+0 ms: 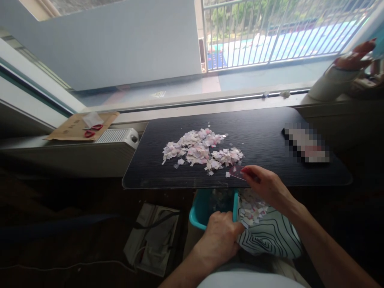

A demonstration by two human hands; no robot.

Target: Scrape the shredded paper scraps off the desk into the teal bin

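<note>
A heap of small torn paper scraps [198, 146], white and pinkish, lies spread over the dark tabletop [258, 136]. At the table's front edge, my right hand [267, 182] pinches a thin, see-through pink piece of plastic with a rounded edge [236, 172], which lies close to a few scraps. Below the table, my left hand [222, 232] is closed at the rim of a turquoise bin [196, 212] and the edge of a patterned cloth bag [270, 240]. More scraps [253, 210] lie in the bag's mouth. The left fingertips are partly hidden.
A blurred-out flat object [307, 144] lies at the table's right. Red-handled scissors [93, 131] rest on a brown envelope [69, 126] by the radiator [118, 137]. A white container [333, 82] stands at the right windowsill. On the floor is a pale box-like object [153, 238].
</note>
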